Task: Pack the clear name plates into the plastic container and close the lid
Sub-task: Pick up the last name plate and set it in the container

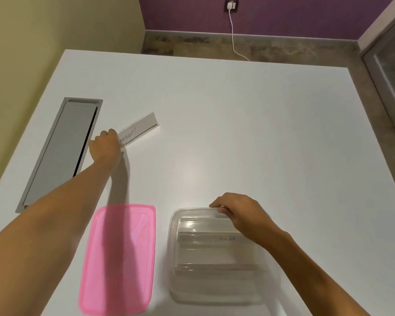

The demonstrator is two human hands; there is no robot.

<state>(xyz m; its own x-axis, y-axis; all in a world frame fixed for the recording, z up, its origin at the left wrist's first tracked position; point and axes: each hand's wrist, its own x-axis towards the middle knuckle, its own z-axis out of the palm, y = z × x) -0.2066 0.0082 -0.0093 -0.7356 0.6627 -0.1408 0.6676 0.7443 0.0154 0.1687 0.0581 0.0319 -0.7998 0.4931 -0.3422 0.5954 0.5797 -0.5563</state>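
Nearest the camera, at the near left of the white table (237, 122), lies the pink lid (119, 258), flat and just left of the clear plastic container (176, 270). It is most likely parked there so the container stays open for loading and the lid is within reach for closing.

The right hand (240, 213) rests on the container's far rim, its fingertips (217, 207) pinching either the rim or the top edge of a plate inside; which of the two cannot be told. Judged from its place, it steadies the box or settles the stack.

The left hand (106, 143) reaches far and left, fingers curled over the near end of the one loose name plate (139, 131), which lies at a slant on the table just right of the grey cable hatch (59, 151). The grasp looks closed on it, ready to lift it.

Counted: one lid, one container, and one plate outside. Inside, the clear edges overlap and blur; about three or four packed name plates (208, 242) seem stacked, with faint writing on one, though the exact number is unclear. One charger cable (233, 33) hangs from the far wall socket.
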